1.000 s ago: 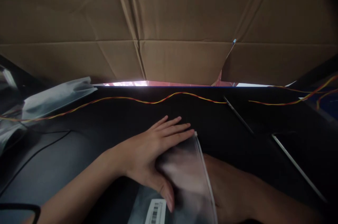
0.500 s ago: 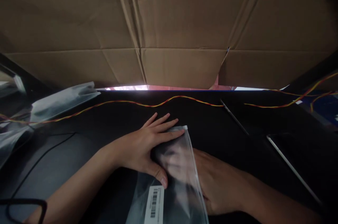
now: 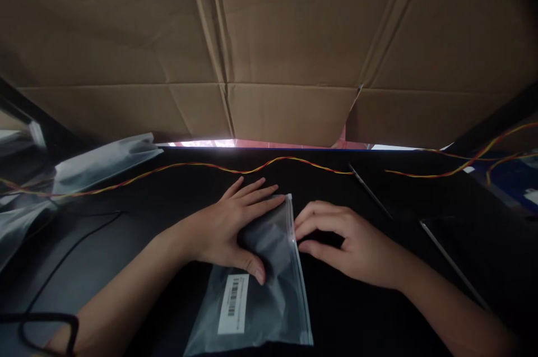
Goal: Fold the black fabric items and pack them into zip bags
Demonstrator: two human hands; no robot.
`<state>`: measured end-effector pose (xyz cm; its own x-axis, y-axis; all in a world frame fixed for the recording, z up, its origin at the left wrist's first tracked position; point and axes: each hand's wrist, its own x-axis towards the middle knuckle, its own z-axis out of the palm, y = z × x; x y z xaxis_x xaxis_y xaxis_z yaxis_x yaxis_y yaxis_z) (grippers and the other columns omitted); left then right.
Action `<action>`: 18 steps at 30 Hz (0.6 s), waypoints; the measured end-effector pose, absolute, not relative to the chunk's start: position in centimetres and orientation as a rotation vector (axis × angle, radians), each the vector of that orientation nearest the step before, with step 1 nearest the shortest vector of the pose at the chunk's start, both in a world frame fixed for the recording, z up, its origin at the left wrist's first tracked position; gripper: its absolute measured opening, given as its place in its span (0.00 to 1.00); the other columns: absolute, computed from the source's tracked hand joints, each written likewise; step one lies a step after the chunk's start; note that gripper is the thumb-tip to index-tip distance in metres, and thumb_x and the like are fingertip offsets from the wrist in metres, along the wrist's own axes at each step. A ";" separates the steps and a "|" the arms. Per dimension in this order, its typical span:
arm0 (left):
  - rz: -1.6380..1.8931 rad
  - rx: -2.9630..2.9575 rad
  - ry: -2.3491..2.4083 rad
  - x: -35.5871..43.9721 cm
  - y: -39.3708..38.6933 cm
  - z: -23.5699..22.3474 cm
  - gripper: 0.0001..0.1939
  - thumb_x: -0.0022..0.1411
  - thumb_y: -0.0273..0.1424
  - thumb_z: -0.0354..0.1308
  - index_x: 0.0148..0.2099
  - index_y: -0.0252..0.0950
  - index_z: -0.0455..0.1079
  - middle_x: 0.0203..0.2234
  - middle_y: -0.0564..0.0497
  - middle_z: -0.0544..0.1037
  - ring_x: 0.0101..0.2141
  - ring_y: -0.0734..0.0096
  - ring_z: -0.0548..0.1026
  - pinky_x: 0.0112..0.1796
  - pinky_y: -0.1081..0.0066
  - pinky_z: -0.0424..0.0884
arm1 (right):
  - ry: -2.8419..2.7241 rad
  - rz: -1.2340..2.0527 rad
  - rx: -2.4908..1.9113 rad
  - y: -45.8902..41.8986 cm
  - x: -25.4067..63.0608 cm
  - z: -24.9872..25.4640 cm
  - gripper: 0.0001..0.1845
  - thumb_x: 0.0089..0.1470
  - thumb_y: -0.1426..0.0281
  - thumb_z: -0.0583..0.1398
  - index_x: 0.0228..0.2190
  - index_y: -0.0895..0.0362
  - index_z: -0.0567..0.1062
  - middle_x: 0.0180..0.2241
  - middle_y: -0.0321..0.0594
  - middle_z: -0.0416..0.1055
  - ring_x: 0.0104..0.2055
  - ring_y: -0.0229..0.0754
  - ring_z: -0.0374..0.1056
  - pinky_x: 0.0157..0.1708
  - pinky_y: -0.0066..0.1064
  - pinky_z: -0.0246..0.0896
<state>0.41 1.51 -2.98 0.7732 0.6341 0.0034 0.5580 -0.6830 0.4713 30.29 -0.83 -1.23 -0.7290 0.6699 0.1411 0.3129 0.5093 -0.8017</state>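
A clear zip bag (image 3: 269, 295) with a white barcode label (image 3: 233, 304) lies on the dark surface, its zip edge facing right. My left hand (image 3: 229, 228) rests flat on the bag's upper left part, fingers spread and thumb stretched across the plastic. Just right of the zip edge is my right hand (image 3: 348, 239), fingers bent, their tips at the edge of the bag. A small gap shows between its thumb and index finger, and I see nothing held there. What the bag contains, if anything, cannot be made out.
Cardboard (image 3: 286, 26) hangs low across the back. A twisted red and yellow wire (image 3: 202, 164) runs along the far side. More plastic bags (image 3: 105, 161) lie at left, near a black cable (image 3: 63, 256). Two dark flat panels (image 3: 454, 262) lie at right.
My right hand has come out from under or inside the bag to its right side. The bag has shifted slightly left, while my left hand stays spread on it.
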 end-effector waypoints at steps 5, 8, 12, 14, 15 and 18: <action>0.181 2.504 0.928 0.6 1.4 -3.4 0.69 0.50 0.65 0.72 0.82 0.46 0.45 0.78 0.35 0.53 0.76 0.29 0.47 0.69 0.22 0.36 | -2.459 1.004 -0.812 -0.9 29.1 -2.9 0.04 0.64 0.67 0.71 0.39 0.53 0.81 0.41 0.36 0.79 0.47 0.43 0.72 0.51 0.37 0.68; 0.168 2.495 0.945 0.9 1.2 -3.5 0.68 0.51 0.65 0.72 0.82 0.47 0.44 0.78 0.36 0.51 0.77 0.28 0.45 0.69 0.22 0.35 | -2.384 1.103 -0.793 -1.4 28.5 -3.6 0.12 0.58 0.67 0.75 0.32 0.55 0.78 0.35 0.32 0.77 0.40 0.41 0.72 0.46 0.34 0.67; 0.145 2.484 0.971 0.9 1.1 -3.3 0.68 0.51 0.66 0.71 0.82 0.48 0.43 0.79 0.39 0.49 0.77 0.30 0.43 0.70 0.25 0.33 | -2.402 1.255 -0.647 -1.2 29.1 -3.0 0.09 0.59 0.64 0.74 0.39 0.53 0.83 0.43 0.34 0.80 0.48 0.42 0.74 0.54 0.34 0.65; 0.139 2.466 0.969 0.8 1.1 -3.2 0.68 0.51 0.66 0.71 0.82 0.49 0.42 0.79 0.40 0.49 0.77 0.31 0.44 0.71 0.26 0.33 | -2.464 1.246 -0.647 -0.9 29.5 -2.4 0.11 0.60 0.62 0.74 0.44 0.49 0.84 0.48 0.35 0.80 0.53 0.43 0.72 0.57 0.36 0.64; 0.144 2.455 0.961 0.7 1.1 -3.1 0.67 0.52 0.66 0.71 0.82 0.49 0.42 0.79 0.41 0.50 0.77 0.31 0.44 0.71 0.26 0.33 | -2.488 1.233 -0.672 -0.8 29.6 -2.1 0.12 0.60 0.61 0.74 0.45 0.48 0.85 0.49 0.35 0.79 0.53 0.44 0.71 0.57 0.37 0.64; 0.165 2.436 0.943 0.7 1.1 -3.0 0.65 0.53 0.65 0.71 0.82 0.51 0.43 0.79 0.42 0.52 0.77 0.33 0.46 0.71 0.26 0.33 | -2.522 1.164 -0.753 -1.3 29.2 -2.1 0.15 0.59 0.59 0.74 0.47 0.48 0.84 0.50 0.36 0.78 0.54 0.46 0.70 0.57 0.38 0.65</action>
<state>0.71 1.10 -2.96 0.7504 0.6571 -0.0709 0.5939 -0.6234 0.5085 29.24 -1.30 -2.08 -0.8308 0.5562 0.0204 0.3454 0.5439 -0.7647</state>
